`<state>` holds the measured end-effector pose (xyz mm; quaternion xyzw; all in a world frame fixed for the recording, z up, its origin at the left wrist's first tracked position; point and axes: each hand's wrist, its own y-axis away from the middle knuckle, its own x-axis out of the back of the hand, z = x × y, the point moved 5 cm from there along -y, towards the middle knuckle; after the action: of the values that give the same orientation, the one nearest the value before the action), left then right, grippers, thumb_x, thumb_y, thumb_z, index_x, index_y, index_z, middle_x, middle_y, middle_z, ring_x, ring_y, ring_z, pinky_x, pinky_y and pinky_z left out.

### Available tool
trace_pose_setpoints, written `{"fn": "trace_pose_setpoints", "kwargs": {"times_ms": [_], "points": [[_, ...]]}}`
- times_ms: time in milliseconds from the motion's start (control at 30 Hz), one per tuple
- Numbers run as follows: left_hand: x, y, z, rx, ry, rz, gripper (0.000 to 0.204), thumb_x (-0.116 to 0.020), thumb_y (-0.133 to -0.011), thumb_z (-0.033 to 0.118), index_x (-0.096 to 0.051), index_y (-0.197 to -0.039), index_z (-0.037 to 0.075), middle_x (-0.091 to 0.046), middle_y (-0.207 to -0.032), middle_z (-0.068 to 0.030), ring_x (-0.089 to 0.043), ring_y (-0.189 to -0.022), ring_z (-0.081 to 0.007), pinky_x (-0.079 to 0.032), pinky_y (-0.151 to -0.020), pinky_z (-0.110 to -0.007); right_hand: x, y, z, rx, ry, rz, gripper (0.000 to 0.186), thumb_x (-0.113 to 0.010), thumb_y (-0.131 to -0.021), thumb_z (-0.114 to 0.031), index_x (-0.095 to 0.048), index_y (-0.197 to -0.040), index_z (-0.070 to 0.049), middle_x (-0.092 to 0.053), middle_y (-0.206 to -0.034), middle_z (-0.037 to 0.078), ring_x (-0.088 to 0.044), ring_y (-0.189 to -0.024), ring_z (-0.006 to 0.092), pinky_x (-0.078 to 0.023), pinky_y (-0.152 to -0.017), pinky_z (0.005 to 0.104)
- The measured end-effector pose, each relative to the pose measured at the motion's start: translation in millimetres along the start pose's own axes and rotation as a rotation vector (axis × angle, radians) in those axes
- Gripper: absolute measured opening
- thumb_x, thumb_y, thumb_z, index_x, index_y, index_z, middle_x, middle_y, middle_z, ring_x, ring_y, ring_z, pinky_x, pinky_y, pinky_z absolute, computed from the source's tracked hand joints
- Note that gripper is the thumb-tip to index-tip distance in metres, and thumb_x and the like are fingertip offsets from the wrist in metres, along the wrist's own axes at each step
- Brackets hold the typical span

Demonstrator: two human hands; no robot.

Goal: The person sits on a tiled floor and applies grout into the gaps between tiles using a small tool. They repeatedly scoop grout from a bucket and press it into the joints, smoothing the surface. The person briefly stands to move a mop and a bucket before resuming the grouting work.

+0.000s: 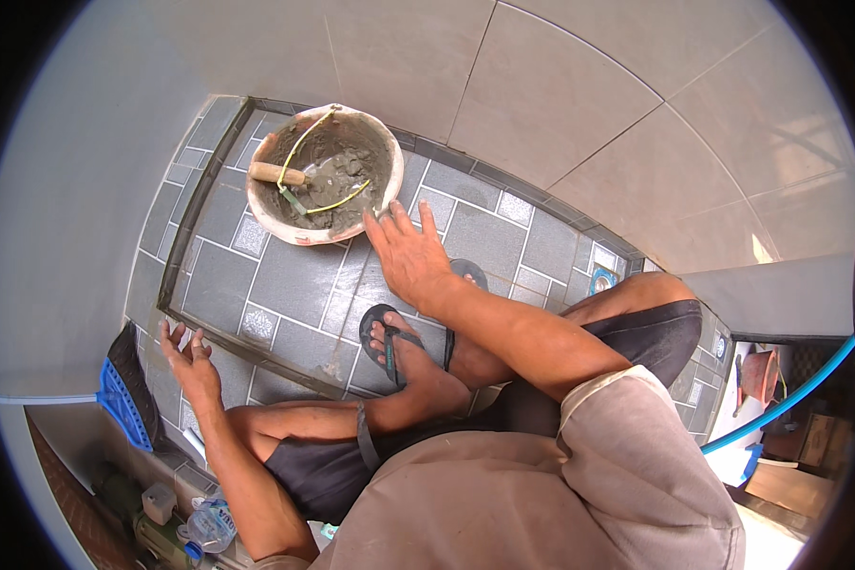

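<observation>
A pale bucket (396, 166) of wet grey mortar (337, 180) stands on the tiled floor in front of me. A tool with a thick wooden handle (277, 174) rests in it, its other end hidden in the mortar. The bucket's yellow-green bail (299, 142) lies across its mouth. My right hand (410, 256) is stretched out with fingers apart at the bucket's near right rim; whether the fingertips touch it I cannot tell. Above the floor at the left, my left hand (192, 366) is raised, its fingers spread and nothing in it.
Large beige wall tiles (579, 104) rise behind the bucket, and a grey wall (76, 209) stands at the left. A blue broom head (123, 404) and a plastic bottle (211, 524) are at lower left. A blue hose (788, 399) curves at right. My sandalled foot (394, 342) is on the floor.
</observation>
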<state>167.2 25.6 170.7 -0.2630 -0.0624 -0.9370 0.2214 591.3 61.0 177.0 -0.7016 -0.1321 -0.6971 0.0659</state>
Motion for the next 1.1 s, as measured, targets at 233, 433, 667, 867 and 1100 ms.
{"fn": "trace_pose_setpoints", "kwargs": {"times_ms": [233, 433, 667, 867, 1100], "points": [[-18, 8, 16, -0.025, 0.007, -0.031, 0.070, -0.055, -0.106, -0.004, -0.029, -0.169, 0.014, -0.053, -0.152, -0.0164, -0.069, -0.120, -0.0270, -0.059, -0.090, -0.035, -22, -24, 30, -0.271, -0.316, 0.262, 0.075, -0.061, -0.092, -0.004, -0.045, -0.163, -0.025, -0.044, -0.161, 0.025, -0.029, -0.157, 0.0497, -0.027, -0.121, 0.0705], [3, 8, -15, -0.003, 0.161, 0.025, 0.066, -0.064, -0.101, 0.005, -0.039, -0.163, 0.012, -0.058, -0.148, -0.0145, -0.069, -0.111, -0.0267, -0.060, -0.086, -0.036, -70, -5, 9, -0.333, -0.408, 0.234, 0.075, -0.065, -0.089, -0.005, -0.054, -0.159, -0.029, -0.046, -0.159, 0.031, -0.033, -0.155, 0.0541, -0.029, -0.122, 0.0702], [29, 3, 31, 0.069, 0.106, 0.414, 0.062, -0.049, -0.101, -0.010, -0.035, -0.160, 0.000, -0.059, -0.139, -0.0206, -0.073, -0.105, -0.0243, -0.061, -0.081, -0.035, -36, -5, 20, -0.179, -0.352, 0.430, 0.088, -0.069, -0.085, -0.001, -0.033, -0.165, -0.003, -0.038, -0.163, 0.033, -0.036, -0.151, 0.0514, -0.029, -0.124, 0.0598], [98, 18, 5, 0.231, 0.514, 0.609, 0.054, -0.048, -0.102, -0.010, -0.037, -0.155, -0.005, -0.054, -0.143, -0.0223, -0.074, -0.108, -0.0272, -0.064, -0.080, -0.033, -42, 3, 0, 0.068, -0.418, 0.341, 0.090, -0.066, -0.080, 0.008, -0.034, -0.164, 0.001, -0.037, -0.164, 0.033, -0.033, -0.154, 0.0503, -0.028, -0.126, 0.0556], [134, 52, -51, 0.315, 0.373, 0.591, 0.027, -0.062, -0.100, -0.006, -0.065, -0.126, -0.007, -0.070, -0.102, -0.0105, -0.074, -0.085, -0.0182, -0.061, -0.072, -0.029, -36, -18, -10, 0.038, -0.265, 0.361, 0.083, -0.064, -0.079, 0.009, -0.041, -0.159, 0.005, -0.041, -0.160, 0.033, -0.034, -0.151, 0.0542, -0.031, -0.124, 0.0580]]}}
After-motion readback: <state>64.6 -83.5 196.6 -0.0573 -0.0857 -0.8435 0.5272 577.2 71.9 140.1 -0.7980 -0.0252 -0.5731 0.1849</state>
